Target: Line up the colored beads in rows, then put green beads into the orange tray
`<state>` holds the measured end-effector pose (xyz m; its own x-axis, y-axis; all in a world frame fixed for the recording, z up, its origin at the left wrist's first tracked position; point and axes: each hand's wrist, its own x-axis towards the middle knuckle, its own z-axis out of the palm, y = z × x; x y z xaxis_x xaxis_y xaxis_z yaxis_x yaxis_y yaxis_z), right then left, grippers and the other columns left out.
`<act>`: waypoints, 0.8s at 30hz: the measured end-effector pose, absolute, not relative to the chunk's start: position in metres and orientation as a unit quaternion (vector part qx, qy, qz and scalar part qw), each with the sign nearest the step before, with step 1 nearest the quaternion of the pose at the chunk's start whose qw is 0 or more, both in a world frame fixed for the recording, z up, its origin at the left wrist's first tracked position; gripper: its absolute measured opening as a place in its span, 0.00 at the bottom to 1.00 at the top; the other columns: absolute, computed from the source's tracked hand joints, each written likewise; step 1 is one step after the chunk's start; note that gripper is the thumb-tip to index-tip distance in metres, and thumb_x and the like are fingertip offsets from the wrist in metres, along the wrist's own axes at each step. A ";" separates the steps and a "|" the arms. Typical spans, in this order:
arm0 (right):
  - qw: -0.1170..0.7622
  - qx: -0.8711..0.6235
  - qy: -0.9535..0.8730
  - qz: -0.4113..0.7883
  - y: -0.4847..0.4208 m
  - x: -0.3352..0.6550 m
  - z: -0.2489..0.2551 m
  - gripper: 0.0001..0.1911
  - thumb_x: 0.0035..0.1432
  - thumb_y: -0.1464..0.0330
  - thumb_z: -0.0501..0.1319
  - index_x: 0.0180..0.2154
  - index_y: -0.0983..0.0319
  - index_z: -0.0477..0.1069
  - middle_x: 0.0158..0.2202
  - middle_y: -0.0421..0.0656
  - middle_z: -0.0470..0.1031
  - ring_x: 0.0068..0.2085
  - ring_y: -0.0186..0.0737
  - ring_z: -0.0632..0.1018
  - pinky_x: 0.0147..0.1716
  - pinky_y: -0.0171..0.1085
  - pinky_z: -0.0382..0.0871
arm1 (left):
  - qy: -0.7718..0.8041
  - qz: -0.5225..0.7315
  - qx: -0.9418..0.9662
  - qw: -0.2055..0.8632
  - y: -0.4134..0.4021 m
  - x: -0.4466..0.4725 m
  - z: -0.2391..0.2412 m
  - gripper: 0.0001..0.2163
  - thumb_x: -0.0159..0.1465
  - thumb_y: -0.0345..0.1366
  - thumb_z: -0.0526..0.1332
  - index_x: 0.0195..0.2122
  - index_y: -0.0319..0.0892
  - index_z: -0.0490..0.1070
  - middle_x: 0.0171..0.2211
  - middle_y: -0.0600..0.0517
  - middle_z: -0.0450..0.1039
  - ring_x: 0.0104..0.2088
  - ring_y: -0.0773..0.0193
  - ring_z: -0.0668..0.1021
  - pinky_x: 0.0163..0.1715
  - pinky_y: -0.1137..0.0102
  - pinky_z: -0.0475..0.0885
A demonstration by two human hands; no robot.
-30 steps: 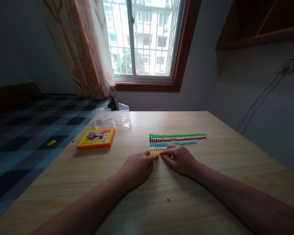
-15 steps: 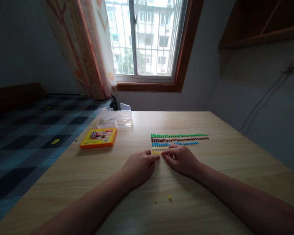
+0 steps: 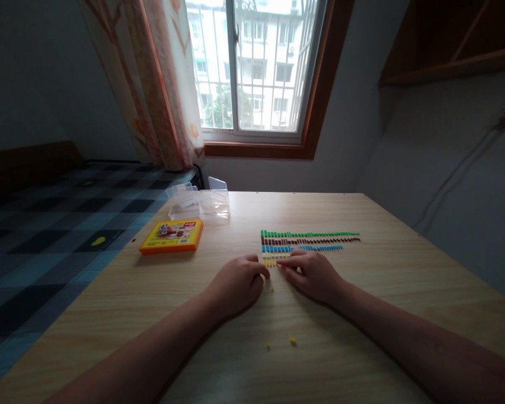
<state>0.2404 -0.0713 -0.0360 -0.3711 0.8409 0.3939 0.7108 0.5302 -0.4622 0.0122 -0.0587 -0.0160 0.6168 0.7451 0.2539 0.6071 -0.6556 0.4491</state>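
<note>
Rows of tiny pieces lie on the wooden table [image 3: 382,280]: a green row [image 3: 309,233], a brown row [image 3: 315,240], a blue row [image 3: 303,247] and a short yellow row [image 3: 270,259]. My left hand [image 3: 235,286] rests curled on the table just left of the yellow row, fingers closed. My right hand [image 3: 313,275] lies at the row's right end, fingertips pinched together at the yellow pieces. What either hand holds is too small to make out. Two loose yellow pieces [image 3: 292,340] lie nearer me.
An orange and yellow flat box [image 3: 171,235] lies at the left of the table. Behind it stands a clear plastic container [image 3: 200,203]. A bed with a checked cover [image 3: 46,241] is to the left, a window and curtain [image 3: 160,84] behind.
My left hand has drawn slightly back from my right hand, so the fingertips no longer meet. The view has drifted a little to the left.
</note>
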 end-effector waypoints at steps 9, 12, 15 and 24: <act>0.342 -0.363 -0.855 0.145 -0.080 0.243 -0.033 0.12 0.61 0.72 0.60 0.40 0.59 0.83 0.28 0.42 0.74 0.26 0.32 0.71 0.27 0.33 0.62 | 0.401 0.281 0.855 0.173 -0.051 0.006 -0.015 0.11 0.58 0.23 0.59 0.27 0.42 0.79 0.28 0.53 0.74 0.29 0.67 0.75 0.33 0.72 0.68; 0.318 -0.322 -0.878 0.153 -0.086 0.242 -0.032 0.12 0.62 0.72 0.60 0.41 0.57 0.82 0.29 0.41 0.75 0.26 0.32 0.72 0.27 0.33 0.63 | 0.409 0.303 0.846 0.158 -0.047 0.003 -0.013 0.11 0.58 0.23 0.58 0.25 0.41 0.77 0.27 0.53 0.74 0.29 0.66 0.75 0.32 0.72 0.68; 0.303 -0.311 -0.889 0.145 -0.090 0.240 -0.031 0.12 0.63 0.71 0.60 0.41 0.57 0.82 0.29 0.41 0.75 0.27 0.33 0.73 0.28 0.33 0.63 | 0.416 0.316 0.839 0.150 -0.045 0.001 -0.012 0.11 0.58 0.23 0.58 0.24 0.41 0.76 0.27 0.53 0.74 0.29 0.66 0.75 0.33 0.72 0.68; 0.250 -0.335 -0.901 0.117 -0.088 0.245 -0.027 0.12 0.63 0.71 0.58 0.40 0.57 0.81 0.29 0.41 0.74 0.29 0.34 0.73 0.30 0.34 0.62 | 0.425 0.313 0.838 0.139 -0.043 -0.001 -0.013 0.11 0.57 0.23 0.58 0.25 0.41 0.77 0.27 0.53 0.74 0.29 0.66 0.75 0.34 0.71 0.67</act>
